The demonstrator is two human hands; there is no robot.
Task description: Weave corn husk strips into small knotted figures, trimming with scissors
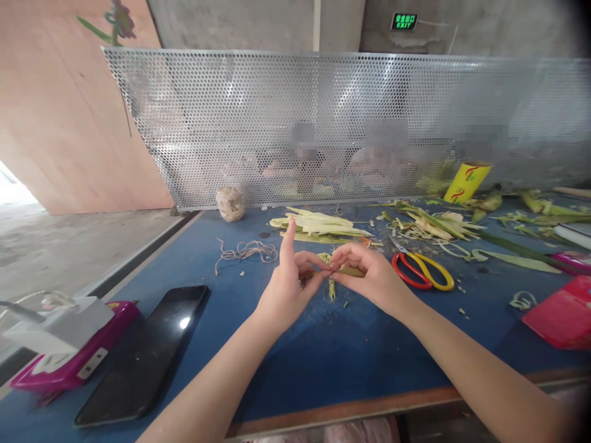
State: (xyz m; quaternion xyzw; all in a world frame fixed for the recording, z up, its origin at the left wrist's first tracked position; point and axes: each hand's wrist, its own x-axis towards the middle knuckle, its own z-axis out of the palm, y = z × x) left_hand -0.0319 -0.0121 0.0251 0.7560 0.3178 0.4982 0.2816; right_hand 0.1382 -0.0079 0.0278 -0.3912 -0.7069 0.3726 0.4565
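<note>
My left hand [293, 277] is over the middle of the table, one finger pointing up and the others closed in a pinch. Its fingertips meet those of my right hand [369, 274], which is also pinching. A small olive-green strip [351, 271], like a piece of husk, shows between my right fingers; what lies at the meeting fingertips is too small to make out. Yellow-green shreds [332, 290] show just below the fingertips; whether they hang or lie on the table I cannot tell. Pale corn husks [318, 224] lie beyond my hands, and red-and-yellow scissors [422, 271] rest beside my right hand.
Thin brown cord [249, 251] lies left of my hands, near a wrapped pale ball [229, 203]. A phone [148, 357] and purple power strip [78, 357] are at left. A yellow tube [467, 183], husk scraps and a red packet [561, 314] are at right. A perforated metal screen [258, 123] borders the back.
</note>
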